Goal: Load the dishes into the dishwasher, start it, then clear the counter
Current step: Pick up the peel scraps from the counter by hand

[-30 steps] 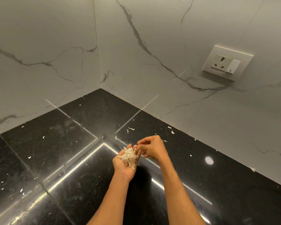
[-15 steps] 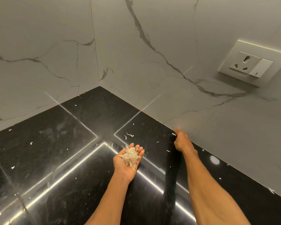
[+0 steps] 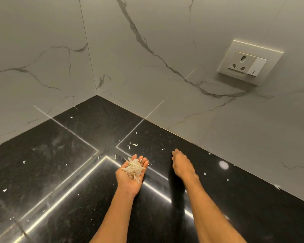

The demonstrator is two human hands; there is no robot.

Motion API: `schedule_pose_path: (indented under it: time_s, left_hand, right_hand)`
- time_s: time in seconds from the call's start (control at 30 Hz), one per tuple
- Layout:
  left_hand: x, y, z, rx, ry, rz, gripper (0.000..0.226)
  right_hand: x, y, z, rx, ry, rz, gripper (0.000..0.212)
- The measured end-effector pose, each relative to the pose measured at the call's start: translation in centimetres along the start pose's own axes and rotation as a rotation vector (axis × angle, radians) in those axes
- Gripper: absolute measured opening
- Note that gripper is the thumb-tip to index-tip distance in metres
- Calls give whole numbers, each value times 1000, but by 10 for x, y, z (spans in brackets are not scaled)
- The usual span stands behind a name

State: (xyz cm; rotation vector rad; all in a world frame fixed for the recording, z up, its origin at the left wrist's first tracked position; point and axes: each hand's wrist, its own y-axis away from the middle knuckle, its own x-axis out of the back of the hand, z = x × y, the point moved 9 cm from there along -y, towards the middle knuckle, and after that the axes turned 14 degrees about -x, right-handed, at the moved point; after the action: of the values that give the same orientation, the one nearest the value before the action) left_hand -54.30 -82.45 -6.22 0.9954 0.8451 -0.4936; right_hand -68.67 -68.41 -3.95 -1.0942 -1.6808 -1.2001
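1. A black granite counter [image 3: 60,163] is being viewed from above, running below and left of a white wall socket [image 3: 249,63].
2. Well down-left of the socket, the left hand [image 3: 130,174] is being held palm up with fingers loosely cupped, so that a heap of pale peelings [image 3: 134,168] is being kept from spilling.
3. Between that hand and the socket, the right hand [image 3: 182,165] is being stretched low over the counter, fingers straight and gripping nothing, probably for gathering more litter.
4. Curled shreds [image 3: 133,144] are lying just beyond the left hand, towards the socket; counter clearing is judged unfinished.
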Motion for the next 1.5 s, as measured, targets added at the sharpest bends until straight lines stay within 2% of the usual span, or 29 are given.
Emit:
schedule_pose_path:
  time_s: [0.1, 0.2, 0.4, 0.53, 0.6, 0.67, 0.73, 0.8, 0.83, 0.9, 1.03, 1.13, 1.2, 1.27, 1.37, 1.43, 1.5]
  left_hand:
    - [3, 10, 4, -13, 9, -9, 39]
    - [8, 20, 13, -35, 32, -1, 38]
    - [26, 35, 38, -101, 44, 24, 39]
    - [39, 42, 47, -125, 32, 49, 42]
    - [45, 44, 49, -126, 21, 66, 43]
    - [49, 48, 50, -128, 16, 86, 43]
    - [53, 51, 49, -137, 0, 98, 43]
    - [54, 53, 46, -139, -14, 96, 41]
    - [54, 54, 44, -137, -17, 87, 39]
    - [51, 56, 40, -119, -28, 64, 34]
    - [49, 54, 31, -73, -24, 46, 32]
    - [49, 50, 30, -77, -7, 41, 34]
    - [46, 50, 27, -61, 24, 36, 36]
    - [45, 50, 25, -50, 30, 39, 37]
    - [42, 49, 25, -38, 42, 18, 37]
    - [42, 48, 28, -39, 57, 9, 37]
    - [43, 45, 30, -44, 61, 8, 37]
  right_hand:
    - [-8, 31, -2, 9, -44, 131, 44]
    - [-3, 58, -14, 74, 70, 290, 22]
    - [-17, 86, -51, 255, 222, 279, 24]
    - [-23, 97, -65, 285, 184, 264, 27]
    - [-22, 98, -65, 208, -17, 249, 30]
    - [-19, 98, -59, 35, -393, 173, 27]
    - [-24, 105, -61, -91, -785, 21, 18]
    - [-30, 118, -78, -91, -1049, -178, 20]
    - [-29, 126, -90, -54, -1081, -251, 21]
    - [-25, 137, -111, 47, -989, -289, 21]
    - [-6, 142, -126, 167, -726, -146, 6]
    - [4, 136, -124, 211, -707, -192, 14]
    - [6, 123, -112, 164, -803, -236, 22]
    - [8, 100, -82, 41, -854, -169, 26]
    - [13, 70, -22, -169, -745, 34, 20]
    - [9, 58, 10, -267, -652, 74, 19]
    - [2, 50, 25, -289, -594, 62, 25]
